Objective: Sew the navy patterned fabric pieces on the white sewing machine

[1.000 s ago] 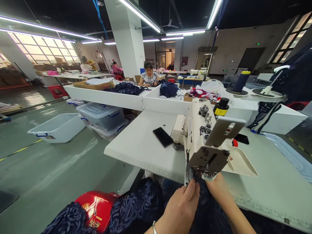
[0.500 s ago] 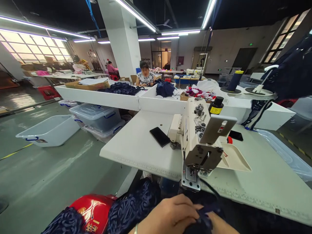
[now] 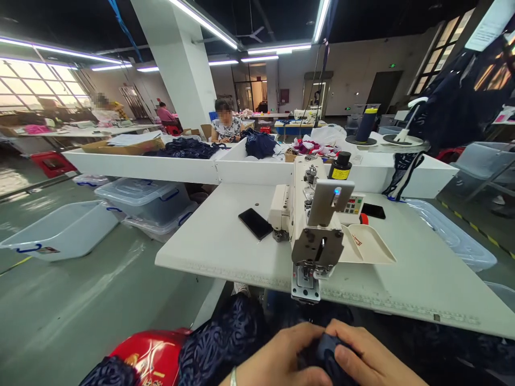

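Dark navy fabric (image 3: 329, 351) is gripped between my two hands at the bottom of the view, in front of the table's near edge. My left hand (image 3: 287, 351) pinches it from the left, with a pale bangle at the wrist. From the right, my right hand (image 3: 364, 351) holds the same fabric with thumb and fingers. Just beyond my hands stands a cream sewing machine (image 3: 300, 209), its metal foot plate (image 3: 306, 289) overhanging the table edge. More navy patterned fabric (image 3: 221, 338) drapes at my left, over a red stool (image 3: 151, 354).
On the white table (image 3: 217, 241) lie a black phone (image 3: 255, 223) and a beige tray (image 3: 372, 246). Thread cones (image 3: 366, 127) stand behind the machine. Clear plastic bins (image 3: 64, 228) sit on the floor at left. A co-worker (image 3: 225, 123) sits beyond the partition.
My right hand has come further into view, its fingers now on the fabric opposite my left hand. The head view has turned slightly right, so the machine appears further left.
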Demonstrator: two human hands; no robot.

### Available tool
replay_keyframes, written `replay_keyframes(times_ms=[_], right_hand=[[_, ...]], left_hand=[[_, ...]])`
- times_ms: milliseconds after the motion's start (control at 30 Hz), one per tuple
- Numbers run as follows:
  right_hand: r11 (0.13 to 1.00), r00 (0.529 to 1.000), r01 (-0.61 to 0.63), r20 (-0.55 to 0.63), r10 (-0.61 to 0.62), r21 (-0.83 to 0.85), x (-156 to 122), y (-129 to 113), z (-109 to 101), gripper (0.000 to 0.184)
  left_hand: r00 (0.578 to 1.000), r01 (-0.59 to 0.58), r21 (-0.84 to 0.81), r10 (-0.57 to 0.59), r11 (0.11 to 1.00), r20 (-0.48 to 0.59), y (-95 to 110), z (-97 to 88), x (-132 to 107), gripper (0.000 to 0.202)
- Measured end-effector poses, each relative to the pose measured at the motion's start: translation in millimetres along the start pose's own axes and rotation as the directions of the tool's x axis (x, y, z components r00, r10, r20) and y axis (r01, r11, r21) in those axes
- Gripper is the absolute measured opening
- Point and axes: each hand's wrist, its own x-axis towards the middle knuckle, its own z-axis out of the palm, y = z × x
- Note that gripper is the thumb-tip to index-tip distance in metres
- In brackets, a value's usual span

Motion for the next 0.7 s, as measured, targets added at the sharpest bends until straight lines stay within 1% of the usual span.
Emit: replay_keyframes(times_ms=[33, 67, 100, 133, 167, 233, 300, 367, 433, 500, 533, 567, 600, 700], right_hand=[[0.999, 0.999, 0.017, -0.04, -0.015, 0.041, 5, -5, 2, 0.037], [0.997, 0.996, 0.046, -0.083, -0.041, 0.061, 11, -8, 2, 0.038], [0.995, 0.989, 0.081, -0.129, -0.072, 0.063, 17, -8, 0, 0.037], [0.992, 0.979, 0.113, -0.175, -0.102, 0.054, 25, -7, -3, 0.034], [0.989, 0.969, 0.139, -0.215, -0.126, 0.046, 33, -4, -8, 0.03], [0.981, 0.948, 0.175, -0.284, -0.146, 0.082, 52, 4, -16, 0.023], [0.961, 0.924, 0.225, -0.348, -0.158, 0.159, 70, 14, -19, 0.022], [0.945, 0.892, 0.279, -0.41, -0.19, 0.168, 86, 21, -16, 0.022], [0.95, 0.854, 0.297, -0.472, -0.221, 0.092, 96, 26, -10, 0.023], [0.954, 0.822, 0.299, -0.507, -0.258, -0.001, 99, 28, -4, 0.025], [0.952, 0.813, 0.304, -0.512, -0.277, -0.034, 98, 27, -2, 0.026], [0.95, 0.812, 0.307, -0.505, -0.293, -0.058, 96, 26, -2, 0.028], [0.948, 0.82, 0.308, -0.484, -0.305, -0.075, 92, 25, -3, 0.029], [0.951, 0.882, 0.272, -0.356, -0.308, -0.149, 79, 23, -11, 0.025]], left_hand=[[1.0, 0.025, -0.044, -0.026, 0.999, -0.013, 9, 3.7, 4, 0.042], [0.996, 0.063, -0.041, -0.065, 0.997, -0.063, 15, 4.5, 7, 0.038], [0.986, 0.109, 0.007, -0.108, 0.994, -0.129, 18, 2.7, 10, 0.034], [0.97, 0.154, 0.088, -0.133, 0.984, -0.203, 19, -1.0, 11, 0.03], [0.955, 0.185, 0.188, -0.131, 0.965, -0.267, 19, -5.7, 12, 0.026], [0.924, 0.208, 0.392, -0.048, 0.896, -0.379, 14, -15.2, 12, 0.018], [0.896, 0.199, 0.571, 0.088, 0.797, -0.435, 7, -21.0, 13, 0.018], [0.861, 0.181, 0.711, 0.24, 0.679, -0.448, 1, -21.5, 15, 0.022], [0.811, 0.146, 0.8, 0.393, 0.582, -0.434, -5, -18.4, 18, 0.026], [0.777, 0.086, 0.84, 0.492, 0.535, -0.392, -10, -14.6, 21, 0.03], [0.774, 0.061, 0.849, 0.513, 0.525, -0.373, -12, -13.3, 22, 0.032], [0.771, 0.049, 0.853, 0.523, 0.52, -0.363, -13, -12.7, 23, 0.033], [0.767, 0.053, 0.855, 0.527, 0.516, -0.366, -15, -12.8, 24, 0.034], [0.744, 0.107, 0.858, 0.532, 0.502, -0.404, -16, -16.2, 25, 0.033]])
